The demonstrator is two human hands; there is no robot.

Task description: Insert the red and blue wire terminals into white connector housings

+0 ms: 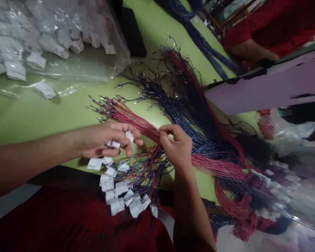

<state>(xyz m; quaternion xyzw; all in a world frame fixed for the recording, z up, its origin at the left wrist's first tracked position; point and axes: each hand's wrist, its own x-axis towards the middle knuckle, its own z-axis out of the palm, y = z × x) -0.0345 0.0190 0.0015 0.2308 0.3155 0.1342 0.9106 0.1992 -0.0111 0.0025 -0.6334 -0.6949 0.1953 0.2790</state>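
My left hand (105, 141) holds small white plastic connectors (129, 135) in its fingers, above the green table's near edge. My right hand (175, 145) pinches a thin red wire (149, 128) out of the fan of red wires (120, 110) with metal tips. Beside it spreads a bundle of dark blue wires (173, 94). Below my hands a cluster of finished white connectors with short red and blue wires (123, 194) hangs over the table edge onto my red lap.
A clear plastic bag of white connectors (42, 38) fills the far left of the green table (28, 112). Another person in red (254, 38) sits at the far right behind a lilac board (265, 87). More wire bundles and plastic bags (278, 196) lie right.
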